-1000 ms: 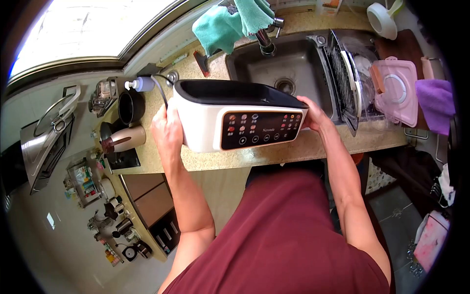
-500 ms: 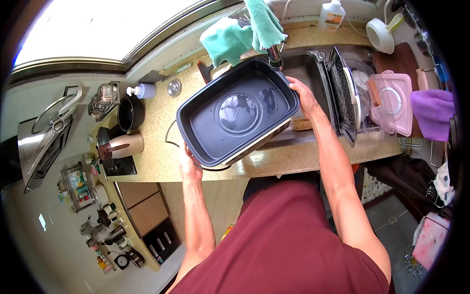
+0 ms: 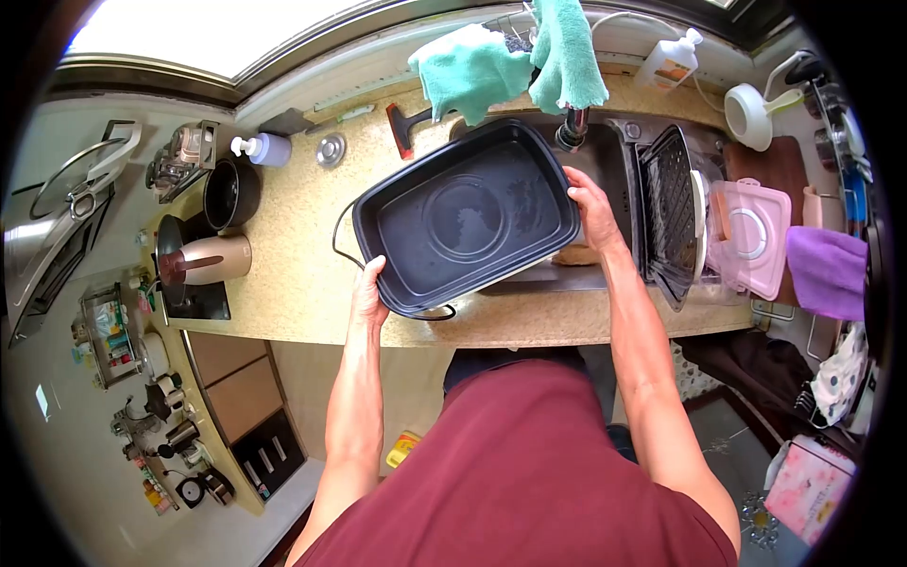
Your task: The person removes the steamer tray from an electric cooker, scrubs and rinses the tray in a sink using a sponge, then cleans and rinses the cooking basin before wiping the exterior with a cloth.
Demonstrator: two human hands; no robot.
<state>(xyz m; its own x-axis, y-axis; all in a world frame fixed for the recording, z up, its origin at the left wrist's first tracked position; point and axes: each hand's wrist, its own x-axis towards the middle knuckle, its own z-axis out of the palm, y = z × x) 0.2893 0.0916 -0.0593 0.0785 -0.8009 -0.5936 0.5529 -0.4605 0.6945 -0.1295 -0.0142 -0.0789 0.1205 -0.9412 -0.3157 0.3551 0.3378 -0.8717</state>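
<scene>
I hold a deep, dark rectangular electric cooking pan (image 3: 463, 213) with both hands, over the counter and the left part of the sink. Its inside faces up, with a round ring in the bottom and some wet patches. My left hand (image 3: 369, 298) grips its near left corner, the thumb on the rim. At the right end, my right hand (image 3: 593, 210) is closed round the edge, fingers partly hidden underneath. A black cord (image 3: 338, 231) loops out on the left side. Beyond the pan, a faucet (image 3: 571, 134) stands at the sink (image 3: 612, 165).
Green cloths (image 3: 472, 71) hang behind the faucet. A squeegee (image 3: 401, 130) lies on the counter (image 3: 293, 227). Right of the sink stand a black ridged plate (image 3: 667, 213) and a pink lid (image 3: 756, 236). A kettle (image 3: 222, 260) and black pot (image 3: 231, 194) are at left.
The pan has tilted so its side wall shows less, and the bright reflection in its bottom is gone. My left thumb has come up onto the rim. The camera view has shifted slightly.
</scene>
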